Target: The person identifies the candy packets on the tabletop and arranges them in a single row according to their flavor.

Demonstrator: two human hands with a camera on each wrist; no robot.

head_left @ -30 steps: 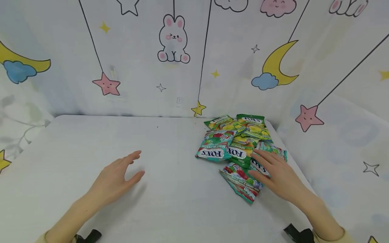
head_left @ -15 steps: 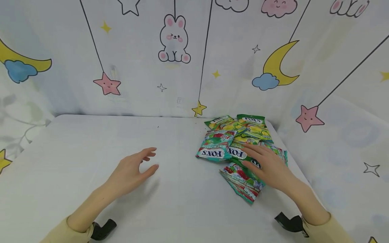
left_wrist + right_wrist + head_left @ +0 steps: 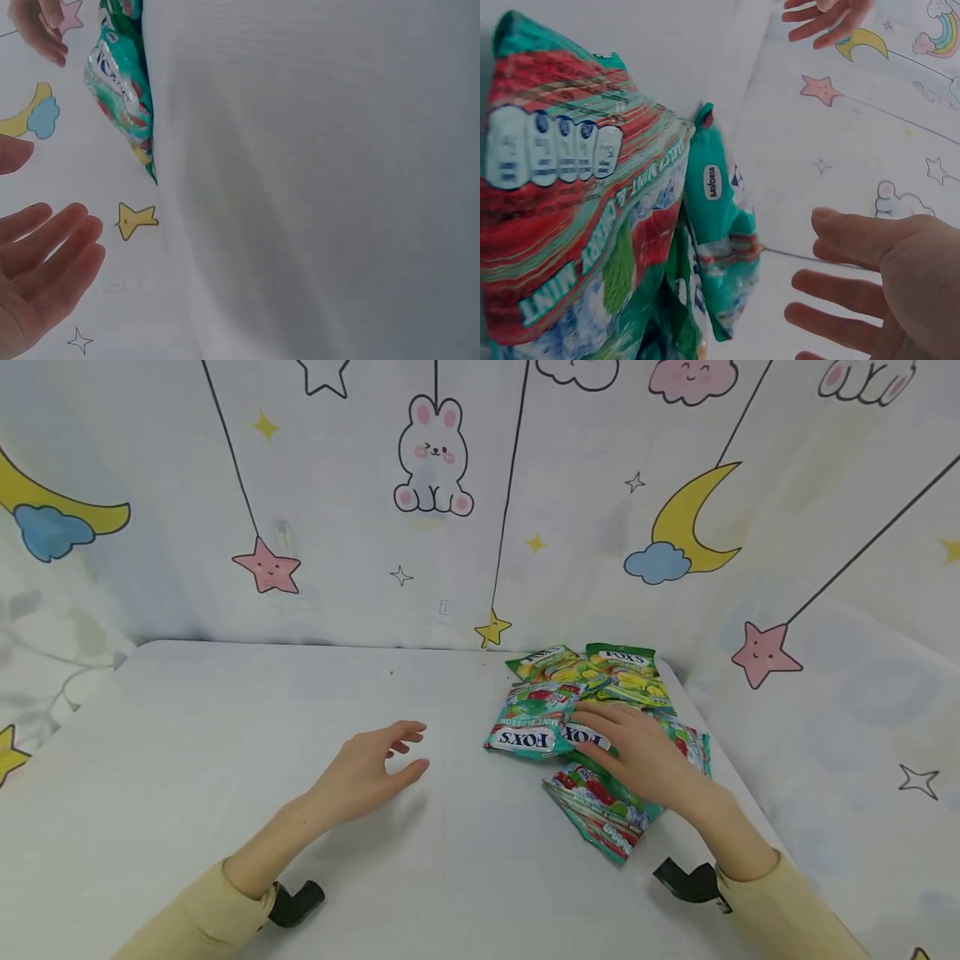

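Several FOX'S candy bags lie in a loose pile on the right of the table. A teal Mint Blossom bag point(image 3: 531, 718) is at the pile's left, with yellow-green bags point(image 3: 633, 681) behind it. Closest to the front is a red and teal cherry mint bag point(image 3: 600, 806), large in the right wrist view. My right hand point(image 3: 641, 752) hovers above the pile, fingers relaxed, and hides part of the middle bags; the right wrist view shows it apart from them. Left of the pile, my left hand point(image 3: 367, 777) is held over the table, thumb and fingers spread, holding nothing.
The white table point(image 3: 247, 718) reaches back to a white wall cloth point(image 3: 337, 510) printed with stars, moons and a rabbit. Its right edge runs close beside the pile. Each wrist wears a black camera mount point(image 3: 296, 903).
My left hand has moved right, toward the pile. My right hand has slid left and slightly back over the middle bags. The bags have stayed in place.
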